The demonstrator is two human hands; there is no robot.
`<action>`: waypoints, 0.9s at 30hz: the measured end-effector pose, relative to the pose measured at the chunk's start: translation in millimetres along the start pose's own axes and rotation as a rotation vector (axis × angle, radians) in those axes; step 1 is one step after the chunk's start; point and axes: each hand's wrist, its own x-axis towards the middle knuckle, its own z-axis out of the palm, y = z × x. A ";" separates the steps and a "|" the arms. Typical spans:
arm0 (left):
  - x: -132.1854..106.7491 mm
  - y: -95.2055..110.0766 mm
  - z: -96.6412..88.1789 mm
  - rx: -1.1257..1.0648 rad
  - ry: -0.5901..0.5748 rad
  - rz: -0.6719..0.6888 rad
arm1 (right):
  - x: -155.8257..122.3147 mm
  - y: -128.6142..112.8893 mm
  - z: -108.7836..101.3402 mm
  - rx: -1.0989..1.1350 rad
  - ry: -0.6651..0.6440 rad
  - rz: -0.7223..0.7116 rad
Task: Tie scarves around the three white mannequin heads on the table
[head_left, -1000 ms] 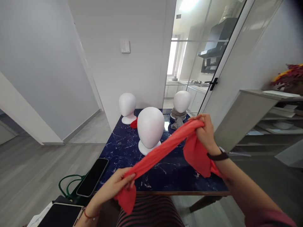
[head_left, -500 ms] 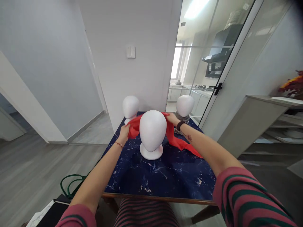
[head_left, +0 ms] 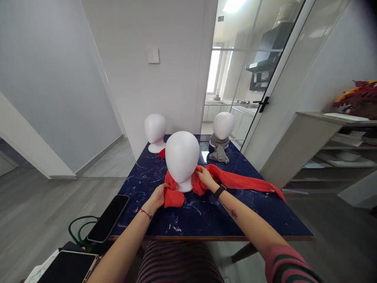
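Observation:
A white foam mannequin head (head_left: 182,158) stands near the middle of the dark blue marble table (head_left: 206,216). A red scarf (head_left: 235,181) is wrapped round its neck from behind, with a long end trailing right across the table. My left hand (head_left: 159,195) grips the scarf's short left end in front of the base. My right hand (head_left: 204,177) grips the scarf just right of the neck.
Two more white foam heads stand at the far edge: one at the left (head_left: 155,131) with a red cloth by it, one at the right (head_left: 223,127) with a grey scarf (head_left: 218,151). A black phone (head_left: 108,217) lies at the table's left edge. A tablet (head_left: 69,268) sits lower left.
Both hands carried the red scarf from in front of me over and behind the near head, then drew its ends down to the neck at the table.

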 end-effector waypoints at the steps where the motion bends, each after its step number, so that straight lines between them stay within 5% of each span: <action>1: -2.9 0.6 -1.2 0.003 -0.004 -0.006 | 2.7 -0.3 3.2 0.000 -0.009 0.002; 6: -32.2 5.2 -14.2 0.110 -0.072 -0.136 | 13.5 2.7 12.4 -0.005 -0.053 0.019; 10: -66.6 -10.8 -26.4 0.310 -0.192 -0.185 | 11.9 14.2 19.1 -0.010 -0.049 0.067; 15: -122.4 -28.6 -28.0 1.043 -0.213 0.056 | 6.0 23.3 25.5 0.016 -0.004 0.071; 18: -148.6 -16.5 -18.1 1.289 -0.415 0.082 | 3.6 23.4 27.1 0.030 0.029 0.063; 21: -140.4 2.8 -9.9 1.264 -0.516 -0.011 | 1.7 21.1 26.1 0.042 0.048 0.057; 23: -110.6 11.7 -8.8 1.190 -0.281 0.217 | 0.5 19.0 24.6 0.050 0.047 0.055; 25: -69.0 14.0 -9.6 1.016 0.107 0.576 | -0.6 17.0 23.1 0.062 0.041 0.052; 27: -27.9 10.6 -10.2 0.871 0.362 0.734 | -1.6 15.4 22.1 0.074 0.039 0.049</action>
